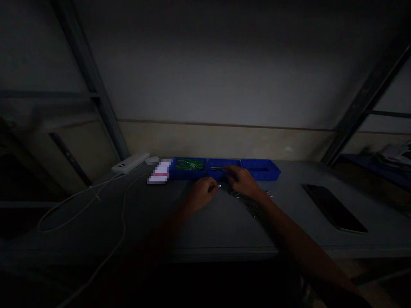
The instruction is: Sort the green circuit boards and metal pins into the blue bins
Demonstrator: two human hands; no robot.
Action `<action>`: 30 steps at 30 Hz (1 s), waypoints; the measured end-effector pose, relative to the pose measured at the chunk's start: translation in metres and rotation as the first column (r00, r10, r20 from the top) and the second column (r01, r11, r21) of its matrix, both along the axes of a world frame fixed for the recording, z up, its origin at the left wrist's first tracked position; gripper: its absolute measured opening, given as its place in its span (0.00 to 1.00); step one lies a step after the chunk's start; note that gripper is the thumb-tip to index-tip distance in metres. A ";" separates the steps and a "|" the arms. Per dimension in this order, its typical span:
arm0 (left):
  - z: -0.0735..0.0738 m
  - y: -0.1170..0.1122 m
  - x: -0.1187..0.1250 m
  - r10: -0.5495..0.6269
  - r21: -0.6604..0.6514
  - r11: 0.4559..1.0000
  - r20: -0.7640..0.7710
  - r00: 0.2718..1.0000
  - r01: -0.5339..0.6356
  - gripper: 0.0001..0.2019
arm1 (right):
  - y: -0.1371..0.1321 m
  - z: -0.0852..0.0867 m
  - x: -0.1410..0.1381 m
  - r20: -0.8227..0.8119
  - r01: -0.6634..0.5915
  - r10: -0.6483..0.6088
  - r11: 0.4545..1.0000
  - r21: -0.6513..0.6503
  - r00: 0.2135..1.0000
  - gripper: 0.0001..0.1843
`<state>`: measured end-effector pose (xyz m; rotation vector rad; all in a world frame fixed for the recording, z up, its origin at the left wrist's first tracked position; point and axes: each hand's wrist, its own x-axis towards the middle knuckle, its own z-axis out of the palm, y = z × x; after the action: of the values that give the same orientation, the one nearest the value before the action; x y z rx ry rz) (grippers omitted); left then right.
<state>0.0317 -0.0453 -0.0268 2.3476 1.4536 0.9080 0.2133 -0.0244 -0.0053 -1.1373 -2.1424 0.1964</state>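
My left hand [201, 193] is closed in a pinch above the table, just in front of the blue bins. A small shiny metal piece [219, 186] sticks out to the right from its fingertips. My right hand [243, 181] reaches over the front of the middle blue bin [215, 163], its fingers bent together; what they grip, if anything, is too dark to make out. Slim metal pieces [216, 169] lie in that bin beside the fingertips. More loose thin metal pieces [253, 209] are scattered on the table below my right wrist, partly hidden by it.
The left blue bin [171, 172] holds green items in clear wrapping. At the right end of the row is another blue bin [272, 171]. A white power strip [131, 163] and cables [123, 209] lie left. A dark phone [334, 207] rests on the right. Metal posts flank the table.
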 end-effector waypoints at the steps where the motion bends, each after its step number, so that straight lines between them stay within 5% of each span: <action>1: 0.000 0.002 -0.001 -0.005 -0.014 1.000 0.062 0.998 0.006 0.05 | -0.003 0.001 -0.002 0.024 -0.038 0.039 0.999 -0.005 0.999 0.19; 7: 0.003 0.009 -0.007 -0.049 -0.161 0.980 0.358 0.932 0.113 0.09 | -0.012 -0.003 -0.016 0.054 -0.238 0.239 0.971 -0.026 0.969 0.16; 14: 0.011 0.007 -0.008 -0.025 -0.252 0.963 0.273 0.962 0.096 0.18 | -0.006 -0.009 -0.016 0.001 -0.222 0.223 0.975 -0.022 0.975 0.10; 19: 0.009 0.005 -0.007 0.036 -0.125 0.992 0.193 0.980 -0.012 0.17 | -0.009 -0.009 -0.019 0.028 -0.149 0.150 0.988 -0.036 0.988 0.08; 24: 0.004 0.005 -0.007 -0.059 0.024 0.998 0.198 0.978 0.055 0.08 | -0.007 -0.012 -0.022 -0.013 -0.087 0.086 0.994 -0.061 0.996 0.10; 30: 0.002 0.008 -0.008 -0.031 0.068 0.998 0.210 0.977 0.017 0.06 | -0.005 -0.016 -0.027 -0.129 -0.110 0.096 0.989 -0.103 0.987 0.08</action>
<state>0.0238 -0.0373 -0.0249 2.2278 1.3279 1.1757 0.1868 -0.0298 -0.0214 -1.0473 -2.1028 0.4258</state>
